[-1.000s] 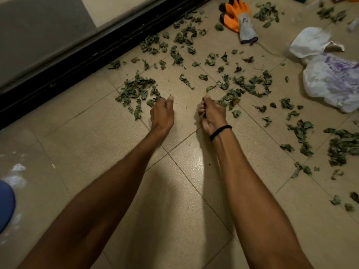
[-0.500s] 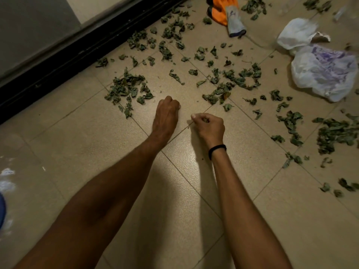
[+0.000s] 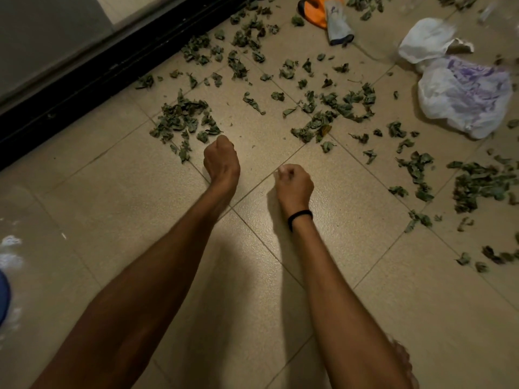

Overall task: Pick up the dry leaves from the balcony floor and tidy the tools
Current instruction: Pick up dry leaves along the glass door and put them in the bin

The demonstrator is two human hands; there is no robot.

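Observation:
Dry green leaves lie scattered over the beige floor tiles: one pile [image 3: 182, 122] near the black door track, a cluster [image 3: 337, 108] in the middle and another [image 3: 477, 183] at the right. My left hand [image 3: 222, 161] is curled into a fist just below the left pile, its palm hidden. My right hand [image 3: 293, 182], with a black band on the wrist, is curled beside it over bare tile, fingers closed round a few leaves that are barely visible. An orange and grey work glove [image 3: 334, 21] lies at the top.
A black sliding-door track [image 3: 84, 80] runs diagonally along the upper left. Two crumpled white plastic bags [image 3: 463, 94] lie at the upper right. A blue object [image 3: 3, 299] shows at the left edge, and my bare foot [image 3: 401, 360] at the bottom right.
Both hands have drawn back from the leaf piles toward me and curled into fists. The right hand closed on leaf bits from the middle cluster.

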